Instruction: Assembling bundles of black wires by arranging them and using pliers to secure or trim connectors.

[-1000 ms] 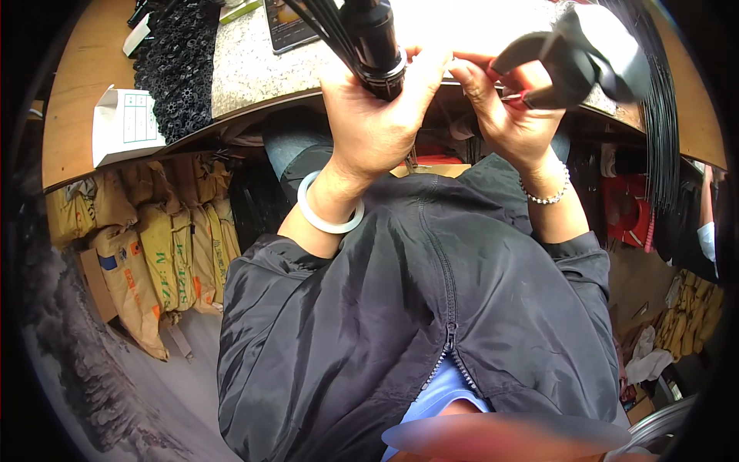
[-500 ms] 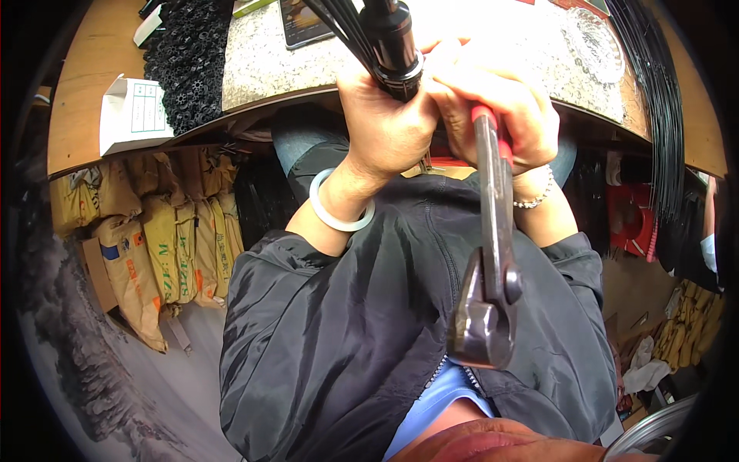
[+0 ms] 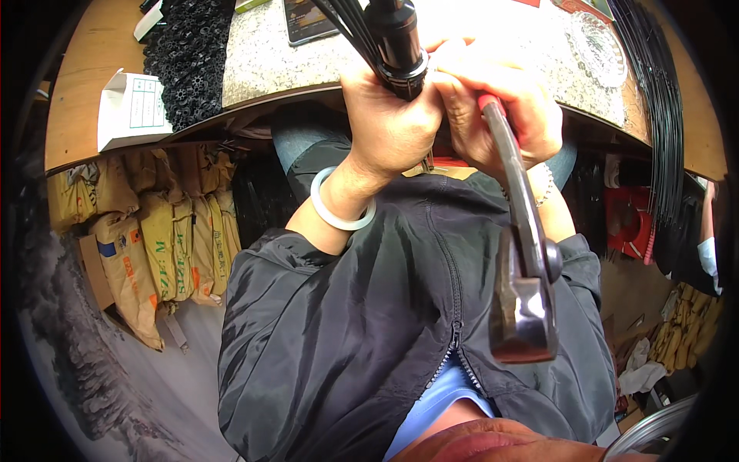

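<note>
Head view: little changes from half a second back. The left hand [image 3: 392, 123] stays wrapped tight around the black tube [image 3: 400, 46], and the right hand [image 3: 500, 108] keeps its closed grip on the red handles of the pliers [image 3: 523, 269], whose heavy metal head still hangs down toward the lap. A full second ago those pliers were up at the table edge instead. The tube sits above the edge of the stone table [image 3: 269, 61], with a bundle of black wires [image 3: 346, 19] running out of its top. The top of the tube is cut off by the frame, and the fingertips of both hands are hidden behind one another. Count: one tube, one pair of pliers, one white bangle [image 3: 339, 208] on the left wrist, one paper box [image 3: 131, 108] at the left.
</note>
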`<state>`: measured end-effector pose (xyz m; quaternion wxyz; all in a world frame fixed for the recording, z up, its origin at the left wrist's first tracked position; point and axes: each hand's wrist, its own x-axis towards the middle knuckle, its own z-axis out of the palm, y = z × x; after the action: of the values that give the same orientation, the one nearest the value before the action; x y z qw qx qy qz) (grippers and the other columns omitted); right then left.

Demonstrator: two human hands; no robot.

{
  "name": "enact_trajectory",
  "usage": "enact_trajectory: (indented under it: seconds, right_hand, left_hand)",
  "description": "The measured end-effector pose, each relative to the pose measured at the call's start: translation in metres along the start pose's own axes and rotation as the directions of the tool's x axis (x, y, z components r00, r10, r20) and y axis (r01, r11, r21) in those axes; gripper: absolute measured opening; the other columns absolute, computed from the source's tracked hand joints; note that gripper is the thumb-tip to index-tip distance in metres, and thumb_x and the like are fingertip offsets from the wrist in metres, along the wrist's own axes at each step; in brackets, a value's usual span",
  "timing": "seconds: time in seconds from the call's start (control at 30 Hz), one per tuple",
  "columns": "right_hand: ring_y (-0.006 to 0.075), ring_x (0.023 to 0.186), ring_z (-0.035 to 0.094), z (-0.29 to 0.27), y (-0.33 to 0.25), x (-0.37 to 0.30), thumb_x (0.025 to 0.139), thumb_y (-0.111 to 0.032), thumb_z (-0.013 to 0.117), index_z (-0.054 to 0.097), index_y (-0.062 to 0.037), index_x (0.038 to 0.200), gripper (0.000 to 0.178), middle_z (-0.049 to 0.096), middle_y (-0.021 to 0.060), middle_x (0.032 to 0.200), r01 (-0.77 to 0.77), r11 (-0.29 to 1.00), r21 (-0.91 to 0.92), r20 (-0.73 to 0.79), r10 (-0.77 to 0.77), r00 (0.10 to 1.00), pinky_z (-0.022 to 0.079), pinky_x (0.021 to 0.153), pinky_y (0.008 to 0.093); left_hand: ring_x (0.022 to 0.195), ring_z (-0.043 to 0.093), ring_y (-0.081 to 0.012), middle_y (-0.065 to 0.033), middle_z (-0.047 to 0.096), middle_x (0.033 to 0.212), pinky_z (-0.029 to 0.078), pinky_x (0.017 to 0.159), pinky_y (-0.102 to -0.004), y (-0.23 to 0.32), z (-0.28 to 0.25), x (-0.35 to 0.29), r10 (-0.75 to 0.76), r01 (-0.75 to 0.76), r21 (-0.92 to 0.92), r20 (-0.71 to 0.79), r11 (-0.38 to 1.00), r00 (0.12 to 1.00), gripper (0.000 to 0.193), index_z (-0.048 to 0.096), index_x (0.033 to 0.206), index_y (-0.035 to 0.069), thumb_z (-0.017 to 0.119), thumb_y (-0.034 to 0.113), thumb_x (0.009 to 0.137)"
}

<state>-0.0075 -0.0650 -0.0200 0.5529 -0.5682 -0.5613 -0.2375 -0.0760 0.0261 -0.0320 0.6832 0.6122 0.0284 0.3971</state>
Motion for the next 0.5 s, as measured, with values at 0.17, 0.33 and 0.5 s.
enact_trajectory:
  seconds: [0.17, 0.33, 0.5]
  right_hand:
    - [0.0194, 0.073, 0.063, 0.0034, 0.0015, -0.0012, 0.073, -0.011, 0.071, 0.059, -0.0029, 0.085, 0.019, 0.063, 0.0072, 0.079, 0.012, 1.0, -0.022, -0.006, -0.012, 1.0, 0.05, 0.066, 0.0263]
    - [0.0185, 0.072, 0.063, -0.0031, 0.0008, -0.0008, 0.073, -0.011, 0.071, 0.059, -0.0027, 0.085, 0.019, 0.063, 0.0068, 0.078, -0.009, 0.999, -0.034, -0.003, 0.009, 1.0, 0.049, 0.066, 0.0259]
    - [0.0183, 0.074, 0.063, 0.0004, 0.002, -0.0004, 0.074, -0.01, 0.07, 0.058, -0.0021, 0.085, 0.018, 0.064, 0.0079, 0.079, -0.003, 1.0, -0.002, 0.042, 0.003, 0.999, 0.049, 0.066, 0.0253]
  left_hand:
    - [0.078, 0.061, -0.0137, -0.0117, 0.066, 0.086, 0.047, 0.072, -0.0243, -0.0022, -0.0027, -0.0016, -0.041, 0.04, -0.045, -0.029, 0.998, 0.999, 0.019, 0.061, 0.091, -0.006, 0.058, -0.004, 0.073]
    - [0.074, 0.059, -0.0105, -0.0081, 0.065, 0.08, 0.047, 0.069, -0.0234, 0.0011, 0.0027, 0.0014, 0.003, -0.003, -0.028, -0.004, 1.0, 1.0, 0.018, 0.061, 0.091, -0.007, 0.059, -0.002, 0.073]
    - [0.073, 0.059, -0.0105, -0.0072, 0.064, 0.079, 0.047, 0.068, -0.0237, -0.0039, -0.0055, -0.0014, 0.051, -0.052, 0.053, 0.014, 0.997, 0.999, 0.019, 0.061, 0.092, -0.007, 0.059, -0.002, 0.073]
